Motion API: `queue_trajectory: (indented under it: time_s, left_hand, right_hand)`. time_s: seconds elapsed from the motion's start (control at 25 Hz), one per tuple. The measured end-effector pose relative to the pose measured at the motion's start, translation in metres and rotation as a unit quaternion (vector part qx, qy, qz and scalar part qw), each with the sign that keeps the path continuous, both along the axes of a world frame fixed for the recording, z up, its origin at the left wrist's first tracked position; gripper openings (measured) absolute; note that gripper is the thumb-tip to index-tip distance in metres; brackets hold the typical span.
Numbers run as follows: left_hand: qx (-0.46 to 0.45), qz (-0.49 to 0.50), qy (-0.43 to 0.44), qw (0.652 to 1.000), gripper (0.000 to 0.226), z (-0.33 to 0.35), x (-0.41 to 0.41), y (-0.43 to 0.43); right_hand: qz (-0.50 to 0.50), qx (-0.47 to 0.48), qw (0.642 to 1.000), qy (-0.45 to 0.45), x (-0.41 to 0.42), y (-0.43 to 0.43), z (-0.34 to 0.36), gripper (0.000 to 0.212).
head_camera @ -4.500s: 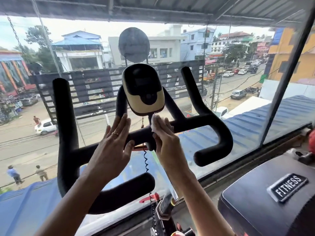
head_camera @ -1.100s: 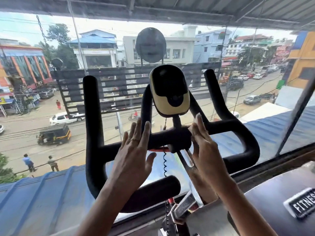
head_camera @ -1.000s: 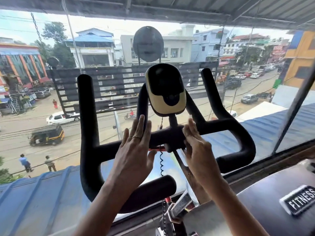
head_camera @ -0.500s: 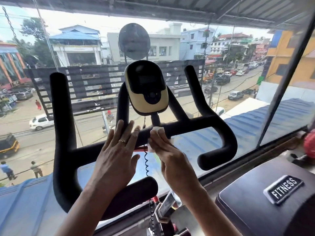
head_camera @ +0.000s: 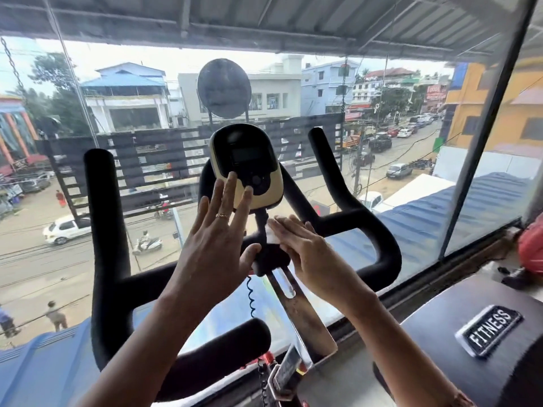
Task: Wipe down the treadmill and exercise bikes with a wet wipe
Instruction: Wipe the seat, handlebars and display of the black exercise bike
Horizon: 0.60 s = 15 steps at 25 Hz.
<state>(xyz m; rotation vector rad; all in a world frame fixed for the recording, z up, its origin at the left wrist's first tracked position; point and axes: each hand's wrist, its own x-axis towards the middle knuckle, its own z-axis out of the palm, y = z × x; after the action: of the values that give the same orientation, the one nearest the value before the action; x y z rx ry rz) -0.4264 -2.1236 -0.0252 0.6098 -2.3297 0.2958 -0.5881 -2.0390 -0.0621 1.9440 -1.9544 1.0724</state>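
The left hand (head_camera: 217, 248) is raised flat, fingers straight and spread, before the black handlebar (head_camera: 107, 218). The right hand (head_camera: 308, 251), fingers straight, presses the white wet wipe (head_camera: 271, 235) under its fingertips against the handlebar's centre post, just below the yellow-and-black console (head_camera: 246, 168).
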Motion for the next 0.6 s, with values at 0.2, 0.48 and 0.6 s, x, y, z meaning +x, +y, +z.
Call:
queue_trajectory:
  time_s: [0.2,0.48,0.6]
  left_hand:
    - [-0.038,0.018,0.012,0.999,0.085,0.023,-0.021,-0.021]
    - [-0.011,0.019,0.061,0.998,0.084,0.022,-0.041,-0.035]
    - [-0.01,0.012,0.067,0.998,0.083,0.019,-0.043,-0.039]
  right_hand:
    - [-0.161,-0.069,0.983,-0.045,-0.053,0.005,0.04,0.052]
    - [-0.015,0.004,0.999,-0.032,-0.049,-0.057,0.067,0.054]
    - [0.011,0.042,0.999,-0.012,-0.059,-0.027,0.046,0.041]
